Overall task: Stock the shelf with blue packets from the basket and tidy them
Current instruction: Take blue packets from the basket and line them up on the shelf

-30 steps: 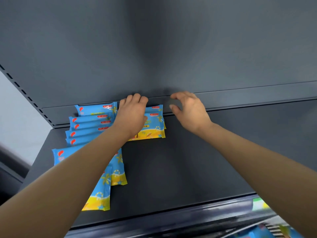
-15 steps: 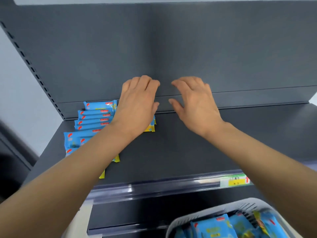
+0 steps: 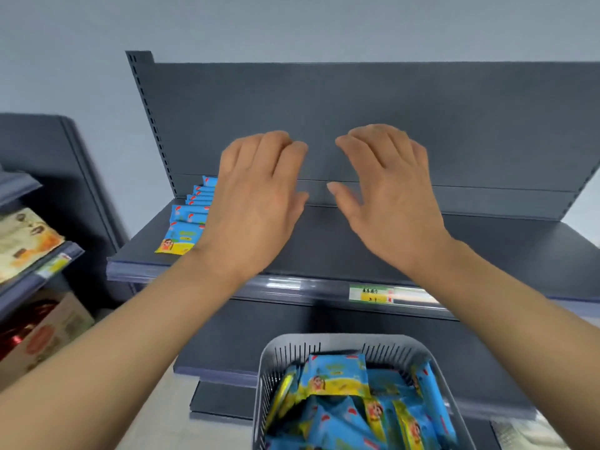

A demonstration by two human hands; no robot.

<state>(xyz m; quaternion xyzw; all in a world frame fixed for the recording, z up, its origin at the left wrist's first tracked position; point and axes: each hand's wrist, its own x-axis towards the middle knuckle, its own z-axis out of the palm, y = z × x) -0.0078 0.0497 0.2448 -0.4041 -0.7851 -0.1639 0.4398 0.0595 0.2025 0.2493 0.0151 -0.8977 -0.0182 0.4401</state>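
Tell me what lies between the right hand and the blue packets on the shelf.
In the head view, the left hand lies there, hiding part of the blue packets; between it and the right hand is bare shelf.

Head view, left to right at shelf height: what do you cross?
beige packets → blue packets → left hand → right hand
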